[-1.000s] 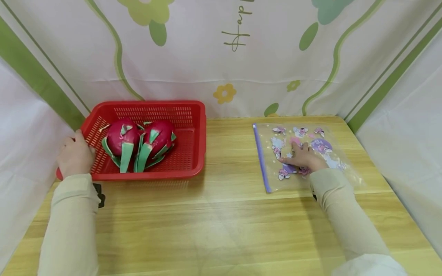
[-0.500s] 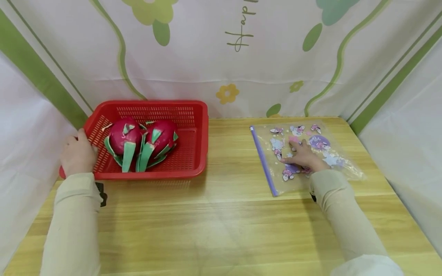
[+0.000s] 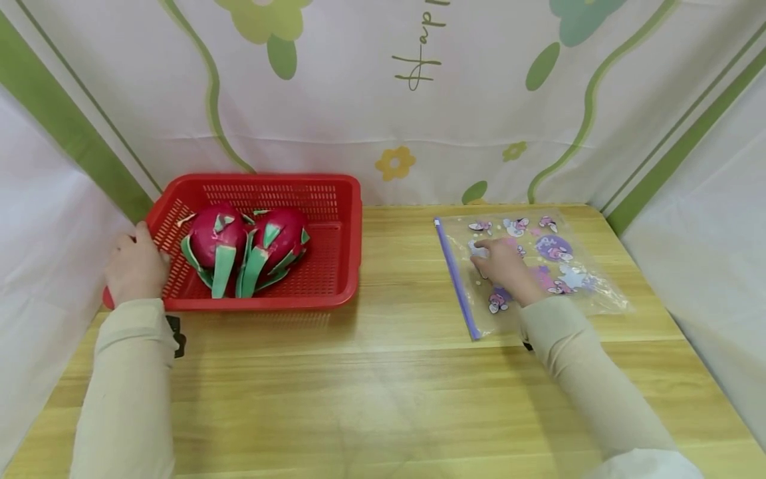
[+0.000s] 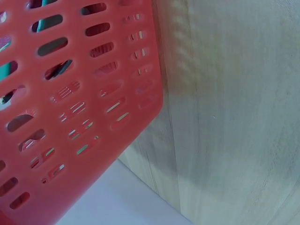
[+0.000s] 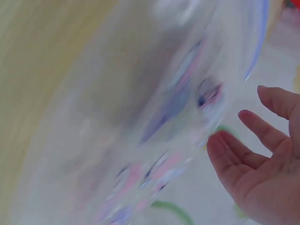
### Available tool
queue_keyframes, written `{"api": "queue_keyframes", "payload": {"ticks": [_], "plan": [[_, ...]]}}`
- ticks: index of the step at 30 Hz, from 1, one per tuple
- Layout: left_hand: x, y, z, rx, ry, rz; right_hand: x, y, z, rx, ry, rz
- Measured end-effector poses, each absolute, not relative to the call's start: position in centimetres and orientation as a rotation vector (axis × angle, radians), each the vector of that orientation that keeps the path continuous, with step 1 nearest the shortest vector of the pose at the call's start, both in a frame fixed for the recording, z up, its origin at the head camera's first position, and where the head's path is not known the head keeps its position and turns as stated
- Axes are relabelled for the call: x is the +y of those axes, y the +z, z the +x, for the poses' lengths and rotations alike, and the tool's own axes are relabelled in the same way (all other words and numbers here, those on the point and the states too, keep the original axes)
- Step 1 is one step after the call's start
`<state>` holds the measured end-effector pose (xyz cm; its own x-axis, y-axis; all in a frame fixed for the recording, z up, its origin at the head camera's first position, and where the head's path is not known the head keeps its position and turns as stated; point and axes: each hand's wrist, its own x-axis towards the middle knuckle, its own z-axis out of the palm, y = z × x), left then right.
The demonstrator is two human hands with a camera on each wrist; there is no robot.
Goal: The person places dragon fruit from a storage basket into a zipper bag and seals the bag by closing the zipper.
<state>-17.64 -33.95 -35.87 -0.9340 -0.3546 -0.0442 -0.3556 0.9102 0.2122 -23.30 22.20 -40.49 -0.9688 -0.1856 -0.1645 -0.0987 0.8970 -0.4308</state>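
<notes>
At the left end of the table my left hand (image 3: 137, 266) grips the short side of a red plastic basket (image 3: 350, 266). Two dragon fruits (image 3: 215, 236), deep pink with green scales, lie side by side inside. In the left wrist view, the basket's slotted wall (image 4: 79, 93) fills the left part, and that hand is out of sight. On the right, a clear zipper bag (image 3: 574, 273) with cartoon prints and a purple slider strip lies flat. My right hand (image 3: 505, 269) is over it near the zipper side; the right wrist view shows the fingers (image 5: 229, 159) spread and loosely bent, holding nothing.
The wood-grain table (image 3: 371, 399) runs between basket and bag and toward the front. Behind it hangs a white cloth (image 3: 335, 100) printed with flowers, and white cloth sides close in left and right.
The bag has turned slightly, its zipper end's near corner shifting right. My right hand has since moved left over the bag toward the zipper. The left hand stays on the basket.
</notes>
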Motion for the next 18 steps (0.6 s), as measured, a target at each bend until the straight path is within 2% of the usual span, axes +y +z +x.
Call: {"api": "queue_keyframes", "payload": {"ticks": [9, 18], "plan": [[-33.9, -35.8, -17.6, 3.060, 0.343, -0.571, 19.7, -40.7, -22.1, 2.812, -0.582, -0.303], [-34.0, -35.8, -17.6, 3.049, 0.339, -0.569, 19.0, -41.4, -21.3, 2.804, -0.326, -0.428]]}}
